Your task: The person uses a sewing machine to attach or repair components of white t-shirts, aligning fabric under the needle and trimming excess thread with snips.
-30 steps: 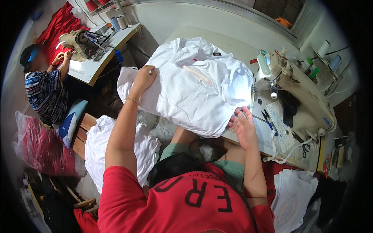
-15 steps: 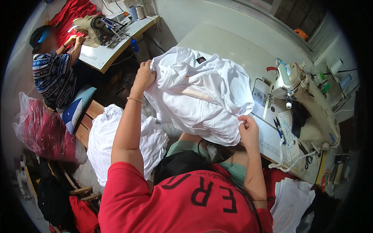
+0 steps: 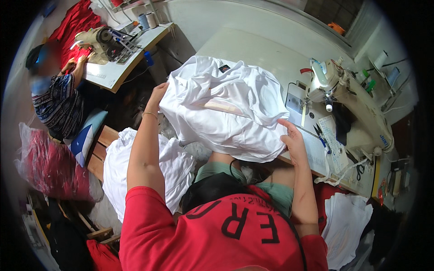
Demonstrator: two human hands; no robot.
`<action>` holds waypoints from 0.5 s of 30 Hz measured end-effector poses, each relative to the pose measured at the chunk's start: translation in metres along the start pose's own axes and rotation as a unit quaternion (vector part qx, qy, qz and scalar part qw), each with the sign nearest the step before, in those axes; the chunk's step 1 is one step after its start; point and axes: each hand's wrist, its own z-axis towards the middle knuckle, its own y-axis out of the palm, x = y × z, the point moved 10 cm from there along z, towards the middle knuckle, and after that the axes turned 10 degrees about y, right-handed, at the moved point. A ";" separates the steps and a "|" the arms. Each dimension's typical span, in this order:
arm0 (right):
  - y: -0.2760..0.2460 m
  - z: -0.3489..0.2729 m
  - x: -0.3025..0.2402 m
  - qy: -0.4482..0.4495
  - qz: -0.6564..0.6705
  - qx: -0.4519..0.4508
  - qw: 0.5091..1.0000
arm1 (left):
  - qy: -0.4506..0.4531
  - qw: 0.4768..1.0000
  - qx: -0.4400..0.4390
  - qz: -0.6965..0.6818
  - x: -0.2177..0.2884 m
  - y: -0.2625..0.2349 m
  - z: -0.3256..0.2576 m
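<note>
Both hands, left hand (image 3: pixel 159 92) and right hand (image 3: pixel 291 137), pinch a white garment (image 3: pixel 226 113) over the pale bench (image 3: pixel 253 49); a sewing machine (image 3: pixel 348 97) sits at its right edge.

a bundle of garments (image 3: pixel 226 113) is lying over the near edge of the sewing table (image 3: pixel 253 49), above the person's lap. the left hand (image 3: pixel 158 92) is touching its left side, the right hand (image 3: pixel 291 135) its right. a sewing machine (image 3: pixel 348 97) is standing to the right of it. a fabric pile (image 3: pixel 144 167) is sitting on a bench (image 3: pixel 97 156) at the left. beyond it, another person (image 3: pixel 56 97) is sitting at a second machine (image 3: pixel 101 40).
</note>
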 end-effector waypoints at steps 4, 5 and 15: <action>-0.010 -0.005 0.012 0.050 -0.097 -0.037 0.993 | 0.053 0.927 -0.044 0.369 0.038 -0.013 -0.003; 0.001 -0.021 -0.005 0.088 -0.112 -0.090 0.986 | 0.030 0.924 -0.145 0.352 0.048 -0.017 -0.020; 0.022 0.001 -0.090 -0.079 0.185 -0.084 0.976 | 0.065 0.995 0.079 -0.003 0.167 -0.186 -0.050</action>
